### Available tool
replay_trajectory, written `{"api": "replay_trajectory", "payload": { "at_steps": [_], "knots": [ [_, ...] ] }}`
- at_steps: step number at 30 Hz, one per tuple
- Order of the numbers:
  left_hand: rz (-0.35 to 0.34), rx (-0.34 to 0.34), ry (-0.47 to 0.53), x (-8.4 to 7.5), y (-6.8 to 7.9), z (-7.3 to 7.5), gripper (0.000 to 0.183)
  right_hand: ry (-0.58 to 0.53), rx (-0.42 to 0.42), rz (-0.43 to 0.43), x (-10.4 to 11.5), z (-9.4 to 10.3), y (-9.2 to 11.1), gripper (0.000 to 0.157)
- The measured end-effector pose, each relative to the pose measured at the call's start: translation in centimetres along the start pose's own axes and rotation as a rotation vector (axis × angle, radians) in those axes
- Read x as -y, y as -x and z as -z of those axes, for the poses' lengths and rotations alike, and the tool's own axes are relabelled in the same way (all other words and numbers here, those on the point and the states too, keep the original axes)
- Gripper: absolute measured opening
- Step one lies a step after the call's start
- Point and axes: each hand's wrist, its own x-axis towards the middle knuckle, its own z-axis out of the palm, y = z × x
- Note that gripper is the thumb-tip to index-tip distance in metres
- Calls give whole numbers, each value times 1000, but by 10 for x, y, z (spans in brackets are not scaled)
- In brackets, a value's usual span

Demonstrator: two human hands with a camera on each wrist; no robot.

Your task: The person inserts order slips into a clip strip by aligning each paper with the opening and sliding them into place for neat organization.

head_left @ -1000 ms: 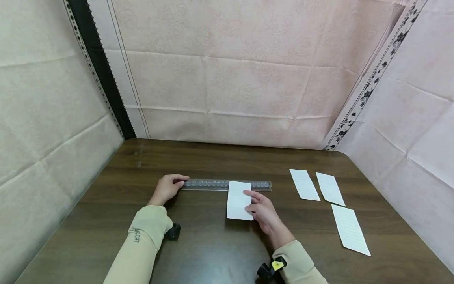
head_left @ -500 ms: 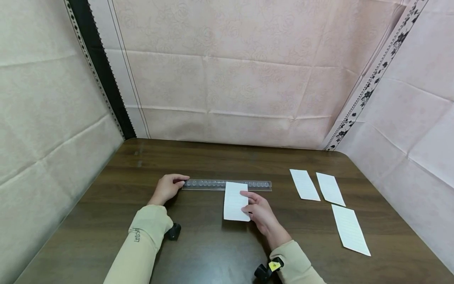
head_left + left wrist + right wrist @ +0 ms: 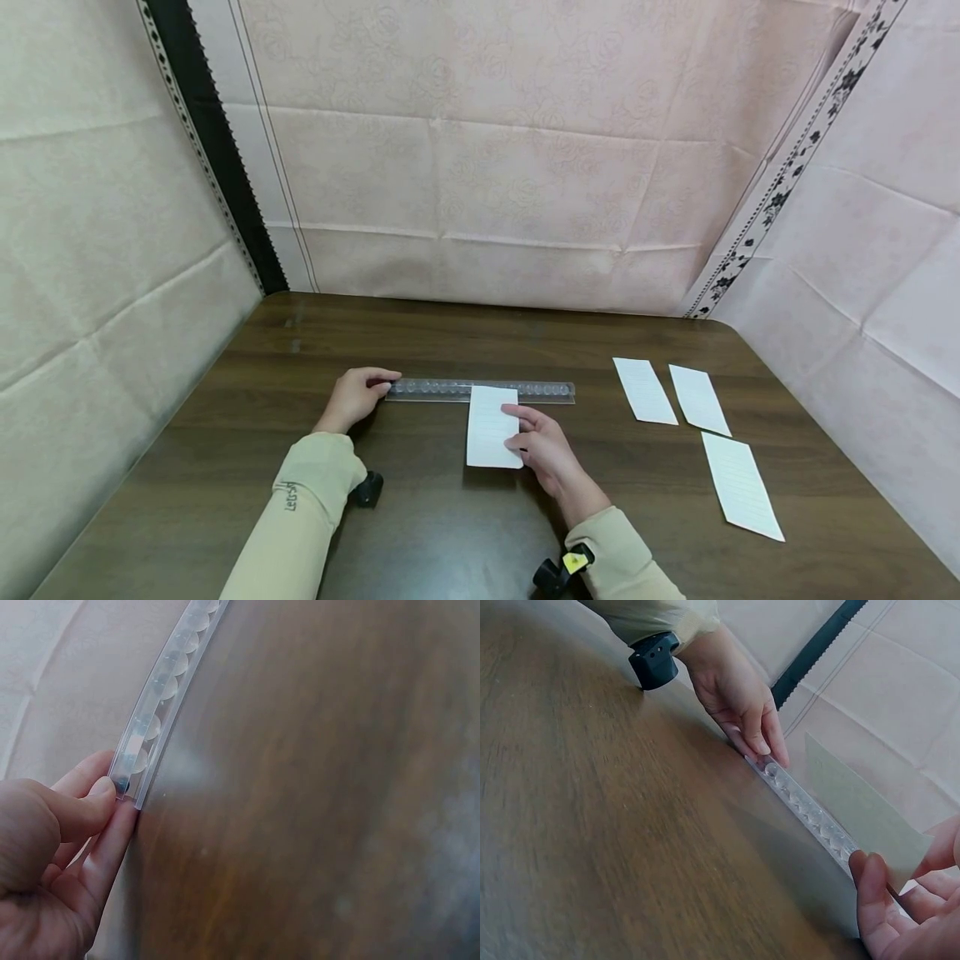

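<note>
My left hand (image 3: 356, 398) pinches the left end of a clear plastic ruler (image 3: 431, 389), which lies crosswise on the brown wooden table. Thumb and fingers close on its end in the left wrist view, where a row of round shapes runs along the ruler (image 3: 171, 682). In my right hand (image 3: 551, 457) is a small white lined paper sheet (image 3: 489, 429), gripped by its right edge. The sheet is raised, casts a shadow below, and covers part of the ruler in the head view. From the right wrist, the paper (image 3: 862, 806) stands tilted beside the ruler (image 3: 802, 806).
Three similar white paper sheets lie on the right of the table: one at the back (image 3: 645, 390), another beside it (image 3: 699, 400), and a larger-looking one nearer (image 3: 742, 486). Pale cloth (image 3: 480, 183) hangs behind the table and along both sides.
My right hand has moved slowly left along the ruler and slightly nearer, carrying the paper sheet. My left hand and the ruler have stayed in place.
</note>
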Motion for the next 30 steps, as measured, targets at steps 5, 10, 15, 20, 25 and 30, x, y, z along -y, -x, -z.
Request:
{"api": "replay_trajectory", "payload": {
  "at_steps": [5, 10, 15, 20, 25, 30],
  "knots": [
    [-6, -3, 1, 0, -1, 0, 23, 19, 4, -8, 1, -3, 1, 50],
    [-8, -2, 3, 1, -1, 0, 23, 23, 11, 1, 1, -7, 2, 51],
    [-13, 1, 1, 2, -1, 0, 23, 16, 22, 15, 0, -11, 2, 51],
    [-12, -2, 4, 1, -1, 0, 23, 9, 28, 21, 0, -16, 2, 50],
    [-6, -1, 10, 1, -3, 0, 23, 20, 33, 21, 0, -20, 2, 51],
    [-5, 1, 10, 3, -3, 0, 23, 26, 51, 21, -3, -24, 2, 52]
  ]
}}
